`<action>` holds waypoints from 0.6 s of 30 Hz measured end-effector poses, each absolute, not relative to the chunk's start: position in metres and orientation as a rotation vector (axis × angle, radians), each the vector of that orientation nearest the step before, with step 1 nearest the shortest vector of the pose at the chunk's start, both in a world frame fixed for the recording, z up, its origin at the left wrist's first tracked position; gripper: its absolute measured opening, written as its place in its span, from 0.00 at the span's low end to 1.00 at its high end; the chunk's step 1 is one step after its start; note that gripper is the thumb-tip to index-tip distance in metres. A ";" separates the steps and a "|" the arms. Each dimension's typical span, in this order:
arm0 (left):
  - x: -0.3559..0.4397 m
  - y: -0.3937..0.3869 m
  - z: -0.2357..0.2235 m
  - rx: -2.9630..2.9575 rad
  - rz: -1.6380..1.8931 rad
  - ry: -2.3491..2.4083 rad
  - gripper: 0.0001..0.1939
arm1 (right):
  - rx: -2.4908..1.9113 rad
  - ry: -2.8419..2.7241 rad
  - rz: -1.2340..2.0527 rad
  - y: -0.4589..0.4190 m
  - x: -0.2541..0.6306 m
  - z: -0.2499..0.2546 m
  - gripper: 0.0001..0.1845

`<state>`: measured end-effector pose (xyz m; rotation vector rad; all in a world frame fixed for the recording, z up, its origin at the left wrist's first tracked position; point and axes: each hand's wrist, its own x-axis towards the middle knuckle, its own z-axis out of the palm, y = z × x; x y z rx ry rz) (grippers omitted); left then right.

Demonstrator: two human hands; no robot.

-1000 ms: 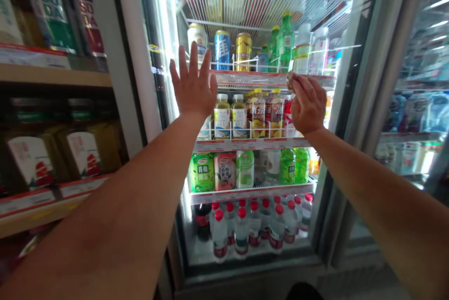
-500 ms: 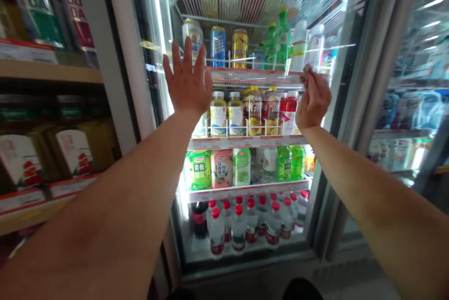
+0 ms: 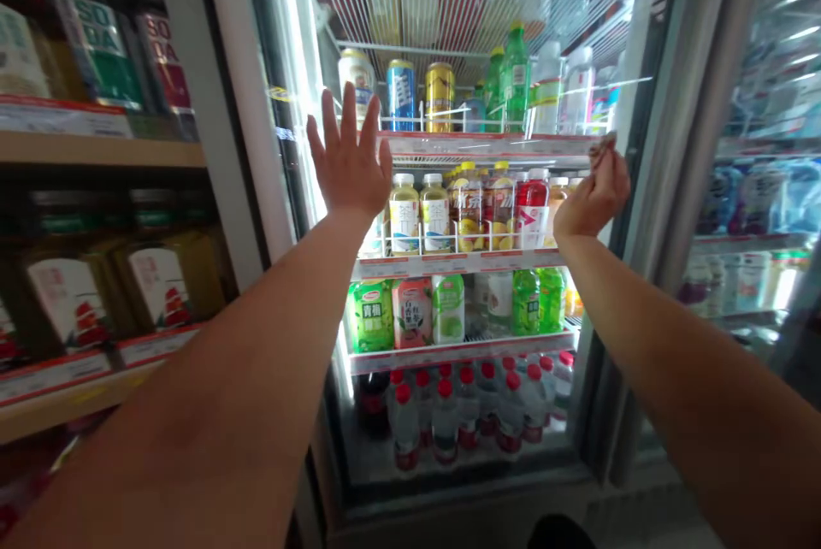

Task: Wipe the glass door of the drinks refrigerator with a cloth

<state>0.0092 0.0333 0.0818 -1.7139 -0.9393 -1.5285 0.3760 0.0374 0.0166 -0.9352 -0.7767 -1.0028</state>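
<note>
Faces a shop wall with a lit, glass-fronted cooler (image 3: 465, 493) in the middle. Left of the cooler, shows a tan shelf (image 3: 103, 152) with SODA bottles (image 3: 99, 53). Raises the left hand (image 3: 350, 162) before the cooler's left side, with fingers spread apart; hard to say whether touching it. Pinches a small crumpled wad (image 3: 601, 145) between the fingers of the right hand (image 3: 596, 197) before the cooler's right side. Beyond, shows stocked shelves (image 3: 750, 244) right of the cooler.
</note>
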 end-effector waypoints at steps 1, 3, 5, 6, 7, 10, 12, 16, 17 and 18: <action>0.009 0.033 0.082 -1.707 -1.528 -0.941 0.35 | -0.939 -0.768 -1.015 0.039 0.377 0.016 0.31; 0.009 0.033 0.082 -1.690 -1.517 -0.948 0.34 | -0.930 -0.859 -1.068 0.034 0.371 0.011 0.30; 0.009 0.032 0.081 -1.682 -1.508 -0.951 0.34 | -0.898 -1.091 -1.160 0.024 0.360 0.005 0.28; 0.009 0.031 0.081 -1.685 -1.507 -0.951 0.34 | -0.881 -1.216 -1.207 0.018 0.354 0.002 0.28; 0.009 0.030 0.081 -1.690 -1.509 -0.952 0.34 | -0.875 -1.322 -1.244 0.012 0.349 0.000 0.28; 0.010 0.027 0.081 -1.697 -1.503 -0.977 0.35 | -0.915 -1.449 -1.269 0.001 0.340 -0.004 0.29; 0.010 0.026 0.081 -1.699 -1.504 -0.989 0.35 | -0.925 -1.459 -1.261 0.001 0.341 -0.003 0.29; 0.009 0.033 0.083 -1.775 -1.548 -0.932 0.35 | -0.934 -1.175 -1.087 0.018 0.359 0.004 0.31; 0.008 0.035 0.083 -1.779 -1.559 -0.928 0.35 | -0.959 -1.003 -0.991 0.025 0.366 0.006 0.32; 0.008 0.038 0.084 -1.779 -1.572 -0.927 0.36 | -0.981 -0.829 -0.894 0.031 0.373 0.008 0.33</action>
